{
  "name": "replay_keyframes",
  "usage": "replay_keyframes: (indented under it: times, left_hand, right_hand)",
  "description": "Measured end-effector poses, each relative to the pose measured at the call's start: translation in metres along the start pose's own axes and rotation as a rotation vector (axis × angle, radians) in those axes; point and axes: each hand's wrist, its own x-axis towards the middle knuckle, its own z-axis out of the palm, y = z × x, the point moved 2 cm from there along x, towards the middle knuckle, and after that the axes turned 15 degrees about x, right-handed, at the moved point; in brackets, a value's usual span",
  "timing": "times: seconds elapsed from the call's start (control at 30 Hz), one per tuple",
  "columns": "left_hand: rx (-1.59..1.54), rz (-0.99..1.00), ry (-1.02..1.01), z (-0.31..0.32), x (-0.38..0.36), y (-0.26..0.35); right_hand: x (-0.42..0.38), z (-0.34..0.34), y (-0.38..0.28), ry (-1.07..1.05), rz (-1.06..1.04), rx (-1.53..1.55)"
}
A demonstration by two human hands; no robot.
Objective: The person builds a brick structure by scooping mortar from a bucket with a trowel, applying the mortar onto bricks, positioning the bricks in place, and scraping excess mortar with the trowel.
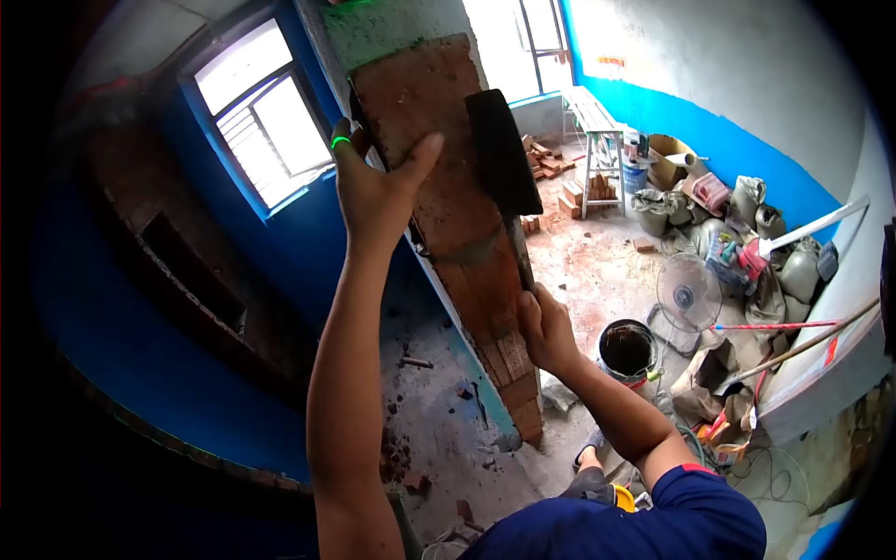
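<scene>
My right hand (551, 331) is wrapped around the handle of a rubber mallet (504, 154), whose black head stands upright against the right side of the brickwork. At the top of a narrow brick pier (485, 289), a large reddish-brown brick (415, 103) faces me. My left hand (378, 187) grips the left edge of this brick, the thumb lying across its face and the other fingers partly hidden around the side. A green band of light falls on one finger. Grey mortar shows in the joint below the brick.
A black bucket (627, 350) stands on the dusty floor at right, near a fan (689, 291). Behind are a metal trestle (597, 121), loose bricks (551, 159) and filled sacks (798, 271) along the wall. Rubble and a window (266, 112) lie left of the pier.
</scene>
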Motion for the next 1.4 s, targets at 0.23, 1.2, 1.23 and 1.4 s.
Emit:
replay_keyframes:
  times: [0.23, 1.2, 1.23, 1.4]
  left_hand:
    - [0.045, 0.029, -0.029, -0.003, 0.001, 0.002]
    - [-0.02, 0.021, -0.076, -0.012, 0.004, 0.014]
    - [-0.006, 0.018, -0.08, -0.012, 0.005, 0.012]
    - [-0.021, 0.005, -0.085, -0.011, 0.002, 0.01]
  right_hand:
    - [-0.005, -0.001, -0.001, -0.033, 0.092, 0.077]
    - [-0.023, 0.031, 0.018, 0.096, 0.021, 0.145]
    - [-0.025, 0.031, 0.019, 0.086, 0.076, 0.174]
    - [-0.028, 0.037, 0.014, 0.077, 0.06, 0.162]
